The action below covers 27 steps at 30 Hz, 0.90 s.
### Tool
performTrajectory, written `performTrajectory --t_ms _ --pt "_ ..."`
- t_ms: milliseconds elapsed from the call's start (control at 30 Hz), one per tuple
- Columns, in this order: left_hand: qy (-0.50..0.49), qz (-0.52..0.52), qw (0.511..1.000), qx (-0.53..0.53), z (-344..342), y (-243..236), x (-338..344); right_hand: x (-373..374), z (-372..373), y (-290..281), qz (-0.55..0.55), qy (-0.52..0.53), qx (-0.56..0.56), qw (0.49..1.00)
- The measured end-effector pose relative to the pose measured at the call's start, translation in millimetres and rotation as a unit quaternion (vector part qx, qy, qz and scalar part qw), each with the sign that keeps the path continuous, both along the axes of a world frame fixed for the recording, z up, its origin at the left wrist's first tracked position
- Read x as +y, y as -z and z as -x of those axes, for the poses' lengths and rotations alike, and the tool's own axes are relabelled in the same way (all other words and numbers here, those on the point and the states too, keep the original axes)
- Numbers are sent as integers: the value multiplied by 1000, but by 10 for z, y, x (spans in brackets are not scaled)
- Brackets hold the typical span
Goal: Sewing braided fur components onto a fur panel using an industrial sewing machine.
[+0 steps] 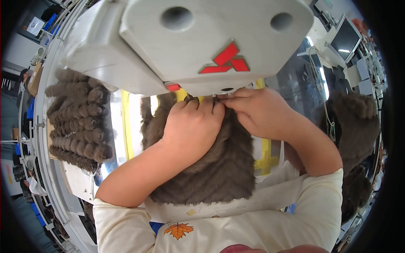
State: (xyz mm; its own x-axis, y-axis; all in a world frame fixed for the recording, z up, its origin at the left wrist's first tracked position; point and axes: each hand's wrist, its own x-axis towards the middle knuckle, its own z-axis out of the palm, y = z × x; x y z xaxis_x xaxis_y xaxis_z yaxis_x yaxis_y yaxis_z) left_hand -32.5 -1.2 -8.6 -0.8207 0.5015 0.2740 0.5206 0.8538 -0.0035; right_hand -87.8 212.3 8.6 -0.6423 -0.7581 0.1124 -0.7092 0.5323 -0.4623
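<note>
A brown-grey fur piece (pixel 215 177) with a chevron-like nap lies across the machine bed and hangs toward me. My left hand (pixel 192 128) rests on it, fingers curled down into the fur at its far edge. From the right, my right hand (pixel 263 113) comes in with thumb and fingers pinched on the fur edge, close beside the left fingertips. Both sets of fingertips are just under the front of a pale grey sewing machine head (pixel 236 38), which hides the needle area and part of the fur's far edge.
Rolled fur strips (pixel 80 122) are stacked at the left. More brown fur (pixel 356 126) lies at the right, near a thin hanging cord (pixel 331 126). Yellow tape (pixel 126 126) marks the bed. A monitor (pixel 345 39) stands at the far right. White cloth (pixel 274 185) lies in front of me.
</note>
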Motion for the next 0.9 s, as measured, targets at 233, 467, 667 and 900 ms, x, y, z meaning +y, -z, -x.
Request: performTrajectory --t_ms 233,467,667,900 --pt "1 -11 1000 -15 3 15 -7 -20 47 -31 -28 -12 39 999" --pt "1 -16 1000 -25 0 16 7 -27 55 -15 -51 1 65 997" --pt "3 4 1000 -31 10 -20 53 -15 87 29 -61 8 64 996" --pt "26 -23 999 19 64 18 67 -7 128 -7 -108 4 51 993"
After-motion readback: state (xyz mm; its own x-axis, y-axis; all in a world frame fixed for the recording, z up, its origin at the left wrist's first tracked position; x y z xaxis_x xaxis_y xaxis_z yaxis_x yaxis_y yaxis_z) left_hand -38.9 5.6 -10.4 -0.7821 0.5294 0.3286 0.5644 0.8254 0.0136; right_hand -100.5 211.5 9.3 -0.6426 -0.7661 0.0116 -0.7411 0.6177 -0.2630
